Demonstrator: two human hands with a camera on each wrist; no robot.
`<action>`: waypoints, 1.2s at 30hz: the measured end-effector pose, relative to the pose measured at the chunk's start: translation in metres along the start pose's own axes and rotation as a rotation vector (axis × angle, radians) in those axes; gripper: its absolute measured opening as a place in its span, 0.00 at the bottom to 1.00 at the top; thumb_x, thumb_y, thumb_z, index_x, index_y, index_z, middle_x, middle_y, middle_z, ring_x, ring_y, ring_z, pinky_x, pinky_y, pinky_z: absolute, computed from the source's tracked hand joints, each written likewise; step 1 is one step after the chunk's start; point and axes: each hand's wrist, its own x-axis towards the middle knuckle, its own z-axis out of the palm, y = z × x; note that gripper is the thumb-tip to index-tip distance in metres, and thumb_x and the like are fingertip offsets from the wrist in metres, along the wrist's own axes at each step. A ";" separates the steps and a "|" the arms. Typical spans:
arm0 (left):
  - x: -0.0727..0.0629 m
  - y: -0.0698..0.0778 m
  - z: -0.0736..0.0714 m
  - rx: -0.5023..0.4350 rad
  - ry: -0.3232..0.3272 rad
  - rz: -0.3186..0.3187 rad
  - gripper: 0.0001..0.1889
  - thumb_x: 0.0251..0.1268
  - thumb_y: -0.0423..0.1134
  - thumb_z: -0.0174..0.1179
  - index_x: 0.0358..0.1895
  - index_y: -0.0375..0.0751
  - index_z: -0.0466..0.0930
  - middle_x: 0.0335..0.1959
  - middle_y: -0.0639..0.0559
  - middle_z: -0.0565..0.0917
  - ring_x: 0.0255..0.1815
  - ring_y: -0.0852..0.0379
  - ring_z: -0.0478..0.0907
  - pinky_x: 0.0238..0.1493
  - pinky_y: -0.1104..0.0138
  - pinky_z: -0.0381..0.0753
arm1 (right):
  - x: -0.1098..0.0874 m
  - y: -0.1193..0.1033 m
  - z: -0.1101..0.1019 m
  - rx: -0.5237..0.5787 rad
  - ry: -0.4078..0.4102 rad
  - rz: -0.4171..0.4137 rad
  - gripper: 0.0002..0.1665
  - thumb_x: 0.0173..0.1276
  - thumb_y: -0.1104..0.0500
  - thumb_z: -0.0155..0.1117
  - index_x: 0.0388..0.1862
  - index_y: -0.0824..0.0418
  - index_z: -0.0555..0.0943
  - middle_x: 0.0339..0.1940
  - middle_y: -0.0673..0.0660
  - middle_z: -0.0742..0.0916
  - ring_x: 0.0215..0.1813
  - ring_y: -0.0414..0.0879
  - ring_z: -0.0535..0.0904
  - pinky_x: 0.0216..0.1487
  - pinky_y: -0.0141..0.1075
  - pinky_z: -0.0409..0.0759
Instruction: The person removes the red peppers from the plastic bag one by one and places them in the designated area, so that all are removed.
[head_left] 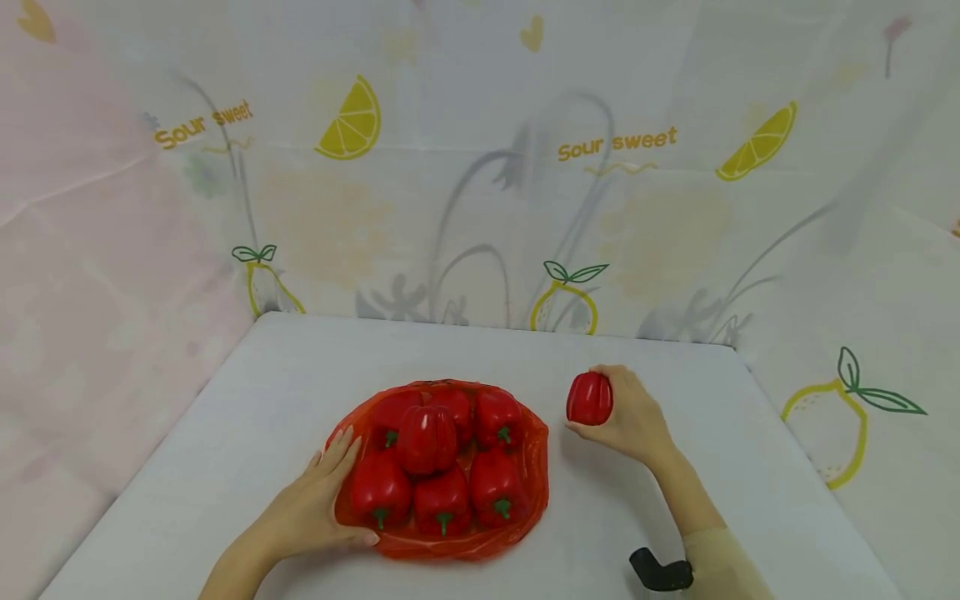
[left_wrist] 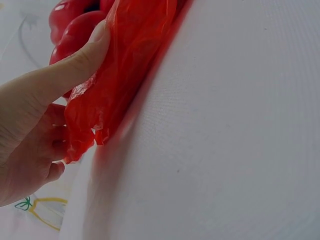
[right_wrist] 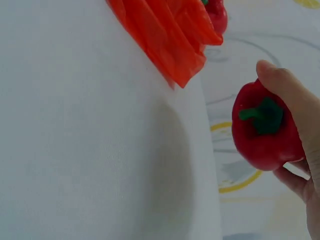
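Note:
Above the white table, my right hand [head_left: 636, 419] grips a red bell pepper [head_left: 588, 400] between thumb and fingers, to the right of the bag. The right wrist view shows the green stem [right_wrist: 267, 116] of that bell pepper. My left hand [head_left: 303, 510] rests against the left side of a red plastic bag [head_left: 538, 467], fingers extended along its rim and thumb at the front. Inside the opened bag lie several red bell peppers with green stems, and one bell pepper [head_left: 426, 440] sits on top of the others. In the left wrist view, the thumb [left_wrist: 82, 62] touches the bag.
A white table [head_left: 300, 358] carries the bag. Behind it hangs a pale cloth [head_left: 465, 208] printed with lemons and the words "Sour sweet". A black bent piece [head_left: 662, 572] shows beside the right forearm.

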 end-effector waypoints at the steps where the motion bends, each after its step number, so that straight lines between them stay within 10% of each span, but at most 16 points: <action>1: 0.000 0.000 0.000 0.001 0.000 -0.001 0.67 0.31 0.75 0.68 0.72 0.28 0.57 0.75 0.36 0.53 0.74 0.37 0.52 0.66 0.40 0.54 | 0.001 0.003 0.001 0.000 -0.033 0.008 0.47 0.40 0.47 0.81 0.57 0.63 0.70 0.49 0.60 0.79 0.51 0.56 0.75 0.38 0.51 0.84; 13: -0.002 -0.001 0.003 -0.002 -0.006 -0.007 0.67 0.32 0.75 0.67 0.72 0.29 0.57 0.75 0.36 0.54 0.74 0.37 0.52 0.67 0.41 0.54 | 0.023 0.024 0.019 0.030 -0.292 0.108 0.46 0.47 0.45 0.78 0.59 0.65 0.69 0.52 0.61 0.77 0.53 0.57 0.75 0.46 0.52 0.81; 36: -0.003 -0.002 0.003 -0.025 0.011 0.021 0.64 0.36 0.73 0.69 0.72 0.29 0.57 0.74 0.35 0.55 0.73 0.37 0.53 0.66 0.39 0.52 | 0.048 0.031 0.030 0.036 -0.451 0.211 0.51 0.56 0.40 0.70 0.71 0.63 0.63 0.66 0.69 0.70 0.60 0.64 0.70 0.52 0.59 0.77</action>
